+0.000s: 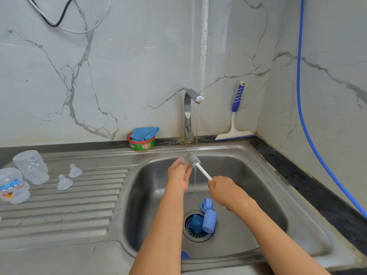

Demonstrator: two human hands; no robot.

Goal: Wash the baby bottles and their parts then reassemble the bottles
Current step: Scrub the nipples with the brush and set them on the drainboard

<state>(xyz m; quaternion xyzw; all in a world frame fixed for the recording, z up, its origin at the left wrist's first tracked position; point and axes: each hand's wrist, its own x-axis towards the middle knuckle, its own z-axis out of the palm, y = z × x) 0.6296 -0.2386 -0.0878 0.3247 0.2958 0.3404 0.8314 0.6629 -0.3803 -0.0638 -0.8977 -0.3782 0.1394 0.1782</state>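
My left hand [178, 173] holds a small clear part [183, 160] over the steel sink [248, 165], under the running tap [191, 114]. My right hand [224, 191] grips the white handle of a grey bottle brush [193, 158], whose bristle head touches that part. Blue caps and a ring [208, 215] lie by the drain at the basin bottom. On the draining board to the left, two clear bottles [31, 166] [13, 185] stand upside down beside two clear teats [75, 170] [64, 182].
A green soap tub [141, 144] with a blue cloth on it sits on the sink's back ledge. A blue and white squeegee [236, 114] leans in the right corner. A blue hose [305, 124] hangs down the right wall.
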